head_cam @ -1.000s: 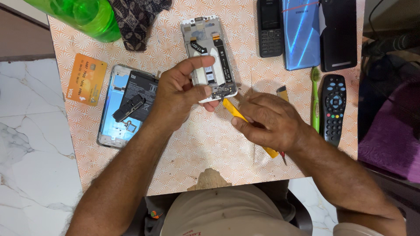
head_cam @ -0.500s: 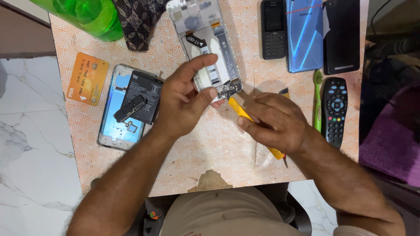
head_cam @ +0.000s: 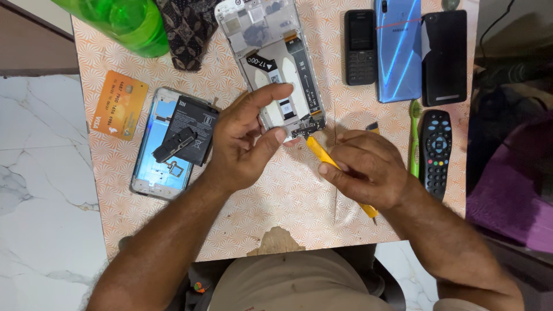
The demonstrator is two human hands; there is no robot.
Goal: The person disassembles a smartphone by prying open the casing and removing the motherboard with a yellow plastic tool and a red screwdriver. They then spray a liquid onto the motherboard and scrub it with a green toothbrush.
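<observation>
Prying step: at frame centre, left hand (head_cam: 245,144) pinches the opened phone (head_cam: 273,63) by its lower edge; right hand (head_cam: 368,167) grips a yellow pry tool (head_cam: 319,152), tip at the bottom board. Steady leverage seems needed.

Setting: informal phone-repair spot, likely within a home. Evidence: small bench (head_cam: 173,230) under an orange patterned cover, chipped at the near edge; opened phone frame (head_cam: 276,63) with boards exposed; second dismantled handset (head_cam: 158,155) with loose battery (head_cam: 193,129); three further phones (head_cam: 397,49) laid aside; yellow pry tool (head_cam: 322,155). Domestic signs: marble floor (head_cam: 40,190), television remote (head_cam: 436,151), green bottle (head_cam: 124,20).
</observation>
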